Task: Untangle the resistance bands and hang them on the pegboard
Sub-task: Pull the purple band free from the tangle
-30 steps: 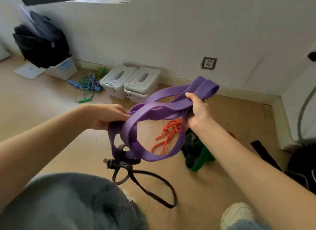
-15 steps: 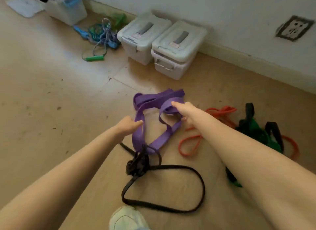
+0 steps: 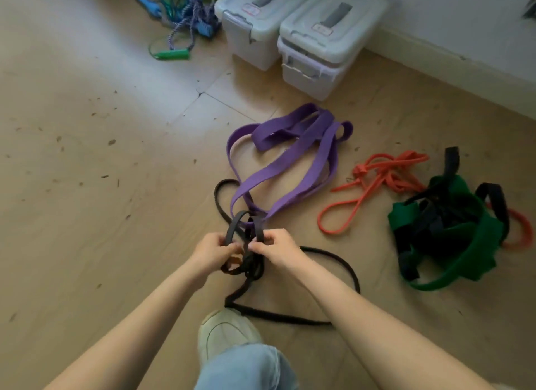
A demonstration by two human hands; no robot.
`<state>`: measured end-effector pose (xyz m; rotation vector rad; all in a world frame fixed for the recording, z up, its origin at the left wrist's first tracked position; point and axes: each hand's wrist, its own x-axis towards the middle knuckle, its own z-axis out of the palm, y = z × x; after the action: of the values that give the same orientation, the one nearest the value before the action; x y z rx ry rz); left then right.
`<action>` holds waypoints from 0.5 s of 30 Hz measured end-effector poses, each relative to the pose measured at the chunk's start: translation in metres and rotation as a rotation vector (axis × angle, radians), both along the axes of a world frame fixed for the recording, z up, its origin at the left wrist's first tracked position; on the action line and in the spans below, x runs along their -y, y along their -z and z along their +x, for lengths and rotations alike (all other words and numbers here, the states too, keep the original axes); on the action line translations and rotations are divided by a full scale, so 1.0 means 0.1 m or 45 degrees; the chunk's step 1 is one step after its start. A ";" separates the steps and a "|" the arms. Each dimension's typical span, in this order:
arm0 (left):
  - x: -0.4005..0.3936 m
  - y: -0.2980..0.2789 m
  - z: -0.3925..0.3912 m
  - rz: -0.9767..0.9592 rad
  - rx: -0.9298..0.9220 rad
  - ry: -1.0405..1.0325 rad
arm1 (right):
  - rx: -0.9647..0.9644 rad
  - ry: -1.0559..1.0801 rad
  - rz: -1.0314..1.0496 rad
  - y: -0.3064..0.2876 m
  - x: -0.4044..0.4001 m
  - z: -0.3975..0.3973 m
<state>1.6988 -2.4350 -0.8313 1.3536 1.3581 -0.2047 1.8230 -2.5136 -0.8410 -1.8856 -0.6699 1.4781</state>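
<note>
Nearest the camera, a knee in pale blue jeans (image 3: pixel 246 366) and a whitish shoe (image 3: pixel 226 330) sit just below the grip. Both bare forearms reach forward over the wooden floor (image 3: pixel 87 186) and meet at a knot of black band (image 3: pixel 249 266). The left hand (image 3: pixel 213 251) curls its fingers round a dark loop on the knot's left side; the right hand (image 3: pixel 277 249) pinches a second upright loop just beside it, so the two hands almost touch.

The black band is narrow and flat, bunched into a tight snarl under the fingers. From the knot one long strand sweeps right and back towards the shoe in a wide loop on the floor; another curves away to the left beyond the hands.

Just past the grip, the purple band (image 3: pixel 290 163) threads through the black loops. It is wide, matte and folded over itself in several slack loops on the floor.

Right of the grip lies a thin orange band (image 3: pixel 374 180), knotted at its far end. Further right is a heap of green band (image 3: pixel 475 262) mixed with dark straps.

Beyond everything, two lidded plastic boxes (image 3: pixel 313 35) stand side by side near the wall, with a tangle of skipping ropes (image 3: pixel 182 21) to their left.
</note>
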 end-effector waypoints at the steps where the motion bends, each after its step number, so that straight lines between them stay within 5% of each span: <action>1: -0.01 -0.11 0.01 -0.104 0.125 -0.075 | -0.037 0.120 0.004 -0.07 0.00 0.02; 5: -0.11 -0.68 0.08 -0.099 0.507 -0.082 | -0.013 0.525 0.125 -0.49 0.10 0.46; 9: -0.13 -1.16 0.24 0.277 0.455 0.314 | 0.154 0.615 0.271 -1.11 0.30 1.05; 11: -0.10 -1.27 0.30 0.543 0.386 0.454 | -0.132 0.687 0.337 -1.39 0.40 1.24; 13: -0.07 -1.31 0.33 0.722 0.293 0.550 | -0.326 0.542 0.331 -1.63 0.50 1.32; 15: -0.05 -1.30 0.35 0.799 0.183 0.608 | -0.209 0.196 0.234 -1.80 0.58 1.30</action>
<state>1.7339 -2.4296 -0.7010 2.1711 0.9893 0.0108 1.9528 -2.5718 -0.6612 -1.6198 -0.5508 1.4047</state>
